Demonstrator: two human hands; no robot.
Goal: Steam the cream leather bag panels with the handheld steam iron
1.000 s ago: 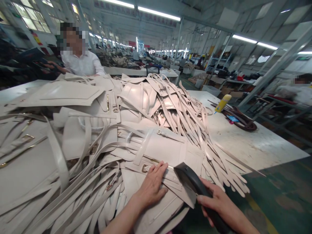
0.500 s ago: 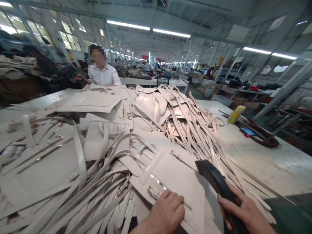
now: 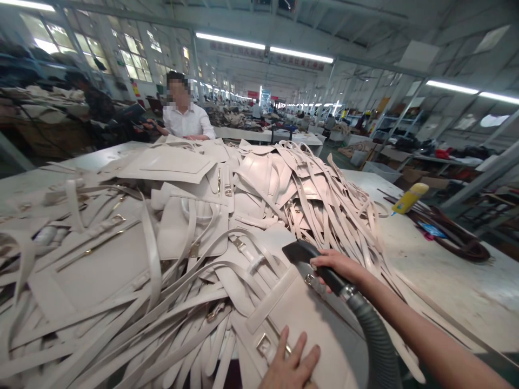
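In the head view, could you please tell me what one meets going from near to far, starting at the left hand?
Left hand flat on a cream panel → black nozzle gripped by the right hand → heap of straps → person in white shirt.

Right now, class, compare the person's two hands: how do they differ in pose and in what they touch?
The right hand is curled around the black nozzle of a grey hose; the left hand lies flat with its fingers spread. The right hand reaches further over the pile; the left hand stays at the near edge, pressing a cream bag panel. Both are bare and work over the same panel.
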